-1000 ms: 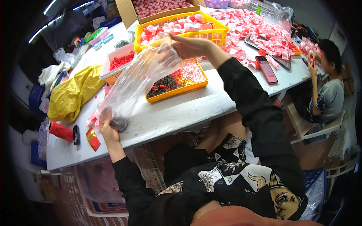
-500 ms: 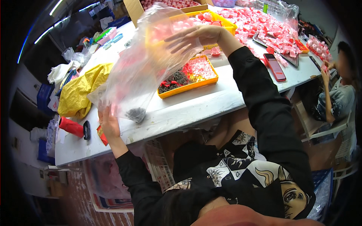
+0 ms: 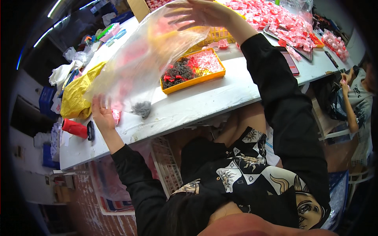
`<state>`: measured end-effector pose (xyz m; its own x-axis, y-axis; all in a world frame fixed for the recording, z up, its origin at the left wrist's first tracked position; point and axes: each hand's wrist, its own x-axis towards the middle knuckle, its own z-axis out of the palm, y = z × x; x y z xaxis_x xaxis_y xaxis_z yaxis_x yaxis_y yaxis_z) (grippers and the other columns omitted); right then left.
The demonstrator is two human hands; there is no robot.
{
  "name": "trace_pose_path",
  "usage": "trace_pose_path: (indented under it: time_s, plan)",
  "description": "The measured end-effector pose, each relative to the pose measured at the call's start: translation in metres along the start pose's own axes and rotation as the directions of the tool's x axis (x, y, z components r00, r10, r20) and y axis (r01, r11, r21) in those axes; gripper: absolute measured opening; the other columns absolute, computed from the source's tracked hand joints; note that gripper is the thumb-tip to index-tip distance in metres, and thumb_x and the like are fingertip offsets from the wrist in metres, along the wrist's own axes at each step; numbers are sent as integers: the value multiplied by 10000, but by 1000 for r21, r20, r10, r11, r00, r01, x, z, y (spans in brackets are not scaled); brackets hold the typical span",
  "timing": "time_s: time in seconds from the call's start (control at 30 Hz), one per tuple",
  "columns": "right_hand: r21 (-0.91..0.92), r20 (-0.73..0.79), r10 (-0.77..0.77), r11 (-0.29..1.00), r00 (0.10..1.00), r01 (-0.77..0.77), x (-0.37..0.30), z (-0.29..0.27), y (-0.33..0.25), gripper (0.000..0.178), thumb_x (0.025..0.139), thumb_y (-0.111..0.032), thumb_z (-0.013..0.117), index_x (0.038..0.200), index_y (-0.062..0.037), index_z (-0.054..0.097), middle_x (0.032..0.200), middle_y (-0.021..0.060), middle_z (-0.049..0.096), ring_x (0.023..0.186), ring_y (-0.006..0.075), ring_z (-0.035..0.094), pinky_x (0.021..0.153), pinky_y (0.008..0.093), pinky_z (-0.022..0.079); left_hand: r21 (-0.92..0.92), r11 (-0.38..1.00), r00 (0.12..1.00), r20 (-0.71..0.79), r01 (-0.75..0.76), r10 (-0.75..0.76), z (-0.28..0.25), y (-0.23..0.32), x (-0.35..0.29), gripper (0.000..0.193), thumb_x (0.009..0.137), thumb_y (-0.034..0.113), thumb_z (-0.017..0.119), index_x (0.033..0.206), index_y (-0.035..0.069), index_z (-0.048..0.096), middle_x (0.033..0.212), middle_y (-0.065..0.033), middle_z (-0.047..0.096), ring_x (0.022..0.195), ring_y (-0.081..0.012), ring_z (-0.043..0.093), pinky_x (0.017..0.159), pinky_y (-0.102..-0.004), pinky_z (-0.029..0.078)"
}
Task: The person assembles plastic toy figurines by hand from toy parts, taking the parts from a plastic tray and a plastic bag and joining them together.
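Note:
A large clear plastic bag (image 3: 132,65) is stretched between my hands above the white table. My right hand (image 3: 202,15) is at the bag's far upper end, palm down with its fingers spread. My left hand (image 3: 103,115) is at the bag's near left corner, fingers extended upward and partly veiled by the film. A clump of small dark pieces (image 3: 141,109) shows at the bag's lower edge; I cannot tell whether it lies inside or beneath. Right of the bag stands a shallow yellow tray (image 3: 193,82) holding black, red and pale pink small parts.
Pink plastic pieces (image 3: 271,23) are heaped at the far right. A phone (image 3: 292,65) lies beside my right sleeve. Left are a yellow bag (image 3: 80,94), a red roll (image 3: 75,128) and a black object (image 3: 91,130). Another person (image 3: 356,94) sits at the right edge.
My right hand has moved farther away and slightly left, drawing the bag tauter. My left hand has shifted left, and a small pink piece now shows beside it.

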<state>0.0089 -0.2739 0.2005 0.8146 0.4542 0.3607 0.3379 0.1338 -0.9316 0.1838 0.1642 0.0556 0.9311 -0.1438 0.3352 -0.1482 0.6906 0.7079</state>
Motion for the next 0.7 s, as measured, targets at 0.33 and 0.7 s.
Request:
trace_pose_path:
  time_s: [0.33, 0.7]
  plan:
    - [-144, -166, 59, 986, 984, -83, 19, 0, -2, 652, 992, -528, 363, 1502, -134, 262, 1416, 184, 434, 1209, 331, 527, 1025, 467, 424, 221, 975, 997, 68, -35, 21, 1, 4, 2, 595, 935, 395, 597, 1365, 18, 429, 1197, -146, 569, 1212, -263, 476, 1092, -496, 315]
    - [-556, -351, 431, 619, 831, -555, -62, -53, 70, 640, 825, -255, 740, 1395, -138, 475, 1430, 128, 460, 1350, 257, 400, 1129, 392, 334, 760, 640, 915, 169, 116, -367, -27, -59, -64, 612, 783, 83, 770, 1316, -38, 495, 1100, -92, 630, 999, -152, 594, 885, -282, 483]
